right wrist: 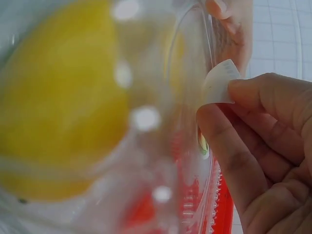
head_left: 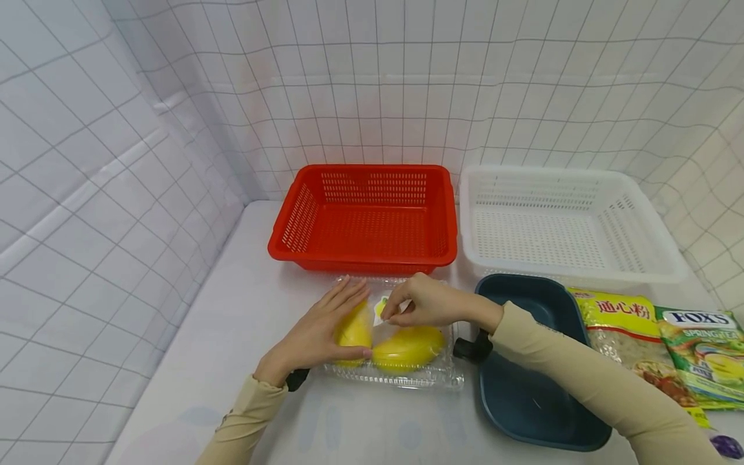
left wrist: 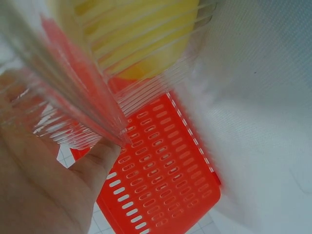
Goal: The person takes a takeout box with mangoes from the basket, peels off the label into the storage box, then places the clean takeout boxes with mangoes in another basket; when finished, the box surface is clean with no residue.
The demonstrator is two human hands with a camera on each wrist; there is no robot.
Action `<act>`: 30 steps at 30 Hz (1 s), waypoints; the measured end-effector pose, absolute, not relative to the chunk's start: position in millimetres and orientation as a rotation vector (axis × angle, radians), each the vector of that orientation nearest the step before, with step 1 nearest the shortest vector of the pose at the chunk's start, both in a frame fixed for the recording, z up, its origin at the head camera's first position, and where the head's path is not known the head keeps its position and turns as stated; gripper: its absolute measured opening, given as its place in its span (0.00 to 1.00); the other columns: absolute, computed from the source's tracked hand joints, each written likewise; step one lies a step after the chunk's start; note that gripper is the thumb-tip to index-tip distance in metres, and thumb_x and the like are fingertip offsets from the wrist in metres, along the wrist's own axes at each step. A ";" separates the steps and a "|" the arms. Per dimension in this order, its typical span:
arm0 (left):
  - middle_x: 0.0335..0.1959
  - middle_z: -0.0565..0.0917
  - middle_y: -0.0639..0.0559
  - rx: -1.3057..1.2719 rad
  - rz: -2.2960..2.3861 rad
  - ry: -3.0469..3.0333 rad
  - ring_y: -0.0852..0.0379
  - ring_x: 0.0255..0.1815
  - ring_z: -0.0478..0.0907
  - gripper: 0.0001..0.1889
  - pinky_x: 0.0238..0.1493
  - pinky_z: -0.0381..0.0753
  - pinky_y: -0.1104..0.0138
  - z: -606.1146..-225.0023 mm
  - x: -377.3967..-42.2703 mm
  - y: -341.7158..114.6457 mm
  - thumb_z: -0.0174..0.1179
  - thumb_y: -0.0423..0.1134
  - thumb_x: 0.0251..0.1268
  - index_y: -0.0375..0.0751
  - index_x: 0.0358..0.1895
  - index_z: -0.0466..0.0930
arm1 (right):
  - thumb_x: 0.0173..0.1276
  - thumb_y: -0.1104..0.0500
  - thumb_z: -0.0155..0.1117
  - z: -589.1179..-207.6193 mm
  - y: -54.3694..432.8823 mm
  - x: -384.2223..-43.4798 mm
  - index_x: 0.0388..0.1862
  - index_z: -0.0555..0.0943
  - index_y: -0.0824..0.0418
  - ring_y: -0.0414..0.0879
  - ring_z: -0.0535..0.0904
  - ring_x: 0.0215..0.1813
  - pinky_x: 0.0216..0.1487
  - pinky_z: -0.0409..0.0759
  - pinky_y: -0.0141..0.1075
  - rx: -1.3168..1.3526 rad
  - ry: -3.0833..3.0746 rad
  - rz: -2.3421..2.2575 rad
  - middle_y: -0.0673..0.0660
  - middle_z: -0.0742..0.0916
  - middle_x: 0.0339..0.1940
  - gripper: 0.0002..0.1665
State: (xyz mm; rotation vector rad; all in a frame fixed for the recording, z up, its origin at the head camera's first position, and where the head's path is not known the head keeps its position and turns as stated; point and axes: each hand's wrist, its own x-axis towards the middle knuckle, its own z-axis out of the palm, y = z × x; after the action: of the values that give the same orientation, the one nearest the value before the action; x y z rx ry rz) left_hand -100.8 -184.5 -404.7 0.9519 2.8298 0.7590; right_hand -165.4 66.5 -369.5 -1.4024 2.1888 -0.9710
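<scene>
A clear plastic clamshell box (head_left: 421,380) lies closed on the table with two yellow mangoes inside, one (head_left: 409,350) at the front right and one (head_left: 356,332) at the left. My left hand (head_left: 316,334) rests over the left side of the lid, fingers spread and extended, partly covering the left mango. Between thumb and index finger, my right hand (head_left: 427,301) pinches the edge of a white sticker (right wrist: 220,84). That edge is lifted and curled away from the lid, while a printed part with a yellow and green picture still lies against the plastic.
Just behind the box stands a red basket (head_left: 363,265), with a white basket (head_left: 572,274) to its right. A dark blue tub (head_left: 537,426) sits under the right forearm. Further right lie a yellow pasta bag (head_left: 624,329) and a green FOX'S bag (head_left: 706,355).
</scene>
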 end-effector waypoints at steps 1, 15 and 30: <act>0.76 0.51 0.55 0.958 0.760 2.833 0.53 0.75 0.38 0.52 0.71 0.46 0.51 -404.7 -100.9 -184.4 0.61 0.69 0.50 0.44 0.74 0.55 | 0.62 0.64 0.67 -369.1 66.7 -165.4 0.41 0.87 0.61 0.34 0.80 0.38 0.41 0.79 0.27 -1.399 2.189 -0.972 0.45 0.87 0.37 0.08; 0.76 0.50 0.57 0.937 0.753 2.827 0.55 0.75 0.37 0.52 0.71 0.45 0.53 -403.9 -101.7 -185.2 0.58 0.72 0.50 0.47 0.75 0.54 | 0.58 0.65 0.71 -368.0 63.2 -165.8 0.33 0.86 0.61 0.38 0.80 0.35 0.39 0.80 0.28 -1.327 2.181 -1.064 0.45 0.86 0.31 0.04; 0.75 0.52 0.55 0.948 0.776 2.835 0.53 0.75 0.39 0.51 0.71 0.46 0.51 -403.7 -101.1 -185.4 0.62 0.68 0.50 0.45 0.74 0.56 | 0.62 0.64 0.65 -368.2 67.0 -174.0 0.34 0.84 0.63 0.39 0.82 0.38 0.43 0.81 0.32 -1.224 2.113 -1.140 0.48 0.85 0.32 0.03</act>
State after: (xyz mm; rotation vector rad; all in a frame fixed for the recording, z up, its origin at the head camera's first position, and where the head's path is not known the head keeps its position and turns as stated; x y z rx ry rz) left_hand -101.1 -185.4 -403.7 0.9481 2.8355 0.7761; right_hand -174.0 67.0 -368.2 -1.2237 2.1133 -1.1398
